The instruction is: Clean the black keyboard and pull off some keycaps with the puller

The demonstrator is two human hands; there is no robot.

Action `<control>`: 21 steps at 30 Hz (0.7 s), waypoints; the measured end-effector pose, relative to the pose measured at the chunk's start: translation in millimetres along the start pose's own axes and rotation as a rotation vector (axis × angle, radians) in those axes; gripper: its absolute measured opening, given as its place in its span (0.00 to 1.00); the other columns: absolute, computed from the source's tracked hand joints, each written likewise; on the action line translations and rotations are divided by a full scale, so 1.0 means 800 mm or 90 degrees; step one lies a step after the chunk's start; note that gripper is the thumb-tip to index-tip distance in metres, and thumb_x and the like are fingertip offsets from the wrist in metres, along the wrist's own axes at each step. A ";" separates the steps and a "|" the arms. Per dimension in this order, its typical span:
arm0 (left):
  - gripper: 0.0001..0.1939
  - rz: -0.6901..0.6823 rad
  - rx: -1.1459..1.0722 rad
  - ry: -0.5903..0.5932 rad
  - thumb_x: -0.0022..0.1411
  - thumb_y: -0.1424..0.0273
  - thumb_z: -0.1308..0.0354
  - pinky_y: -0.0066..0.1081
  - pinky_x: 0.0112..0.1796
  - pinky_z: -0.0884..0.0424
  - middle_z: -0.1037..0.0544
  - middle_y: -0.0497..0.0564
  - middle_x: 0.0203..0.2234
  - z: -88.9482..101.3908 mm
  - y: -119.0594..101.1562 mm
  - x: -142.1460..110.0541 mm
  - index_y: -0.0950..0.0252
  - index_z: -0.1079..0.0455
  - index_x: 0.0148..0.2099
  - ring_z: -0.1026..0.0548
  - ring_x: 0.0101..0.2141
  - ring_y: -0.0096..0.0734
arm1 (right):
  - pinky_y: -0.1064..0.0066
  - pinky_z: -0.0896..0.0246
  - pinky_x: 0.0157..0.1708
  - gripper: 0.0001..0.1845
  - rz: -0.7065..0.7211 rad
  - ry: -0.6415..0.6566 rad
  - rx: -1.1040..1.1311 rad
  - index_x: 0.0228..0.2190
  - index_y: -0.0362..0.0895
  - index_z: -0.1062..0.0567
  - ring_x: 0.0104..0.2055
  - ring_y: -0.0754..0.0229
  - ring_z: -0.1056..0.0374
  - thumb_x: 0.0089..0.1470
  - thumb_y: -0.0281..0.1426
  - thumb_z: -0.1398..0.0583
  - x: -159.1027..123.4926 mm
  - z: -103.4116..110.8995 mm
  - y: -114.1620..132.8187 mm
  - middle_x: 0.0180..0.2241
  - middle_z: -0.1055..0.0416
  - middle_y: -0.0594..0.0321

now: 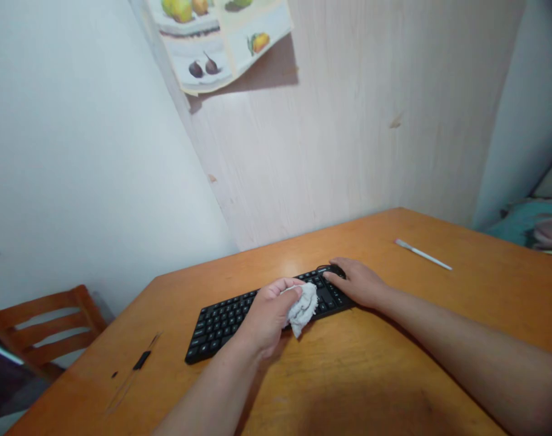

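A black computer keyboard [228, 324] lies at an angle on the orange wooden table [457, 303]. My left hand [269, 318] presses a crumpled white cloth [302, 309] against the keys, shut on it. My right hand [355, 283] grips the keyboard's far right end, fingers curled over its edge. The keys under both hands are hidden.
A white pen-like stick [422, 254] lies on the table to the right. A small black object [142, 360] sits near the left edge. A wooden chair [43, 321] stands beyond that edge. Walls rise behind the table, with a fruit poster [216, 42] above.
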State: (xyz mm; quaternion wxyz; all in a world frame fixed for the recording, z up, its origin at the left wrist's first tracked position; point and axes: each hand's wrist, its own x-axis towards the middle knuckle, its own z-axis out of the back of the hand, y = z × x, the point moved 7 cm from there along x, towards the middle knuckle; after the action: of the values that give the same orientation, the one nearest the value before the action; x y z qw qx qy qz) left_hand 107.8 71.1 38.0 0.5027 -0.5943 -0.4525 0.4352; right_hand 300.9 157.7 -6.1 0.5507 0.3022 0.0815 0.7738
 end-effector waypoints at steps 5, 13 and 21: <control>0.14 -0.010 -0.016 -0.012 0.57 0.65 0.36 0.24 0.26 0.34 0.23 0.52 0.26 0.001 0.001 0.003 0.70 0.28 0.41 0.29 0.24 0.25 | 0.53 0.42 0.58 0.28 0.029 -0.113 -0.013 0.51 0.37 0.26 0.57 0.44 0.35 0.61 0.46 0.47 -0.002 0.019 0.004 0.53 0.28 0.45; 0.13 -0.008 -0.056 -0.015 0.55 0.66 0.36 0.25 0.25 0.35 0.24 0.51 0.24 -0.008 0.005 0.004 0.69 0.29 0.39 0.30 0.22 0.25 | 0.59 0.34 0.51 0.20 0.144 -0.155 0.214 0.49 0.45 0.24 0.50 0.53 0.29 0.65 0.40 0.48 -0.036 0.049 0.078 0.48 0.24 0.54; 0.14 -0.047 -0.133 -0.032 0.55 0.63 0.35 0.25 0.25 0.36 0.25 0.50 0.27 -0.015 0.017 0.008 0.66 0.30 0.38 0.29 0.24 0.26 | 0.59 0.36 0.55 0.20 0.196 -0.087 0.269 0.55 0.48 0.28 0.53 0.53 0.30 0.64 0.38 0.46 -0.067 0.037 0.128 0.52 0.26 0.55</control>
State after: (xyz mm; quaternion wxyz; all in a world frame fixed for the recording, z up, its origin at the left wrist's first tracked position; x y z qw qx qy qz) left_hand 122.5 73.8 25.7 0.4424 -0.6151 -0.5293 0.3817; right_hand 246.6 64.5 44.6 0.3553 0.4709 0.1567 0.7922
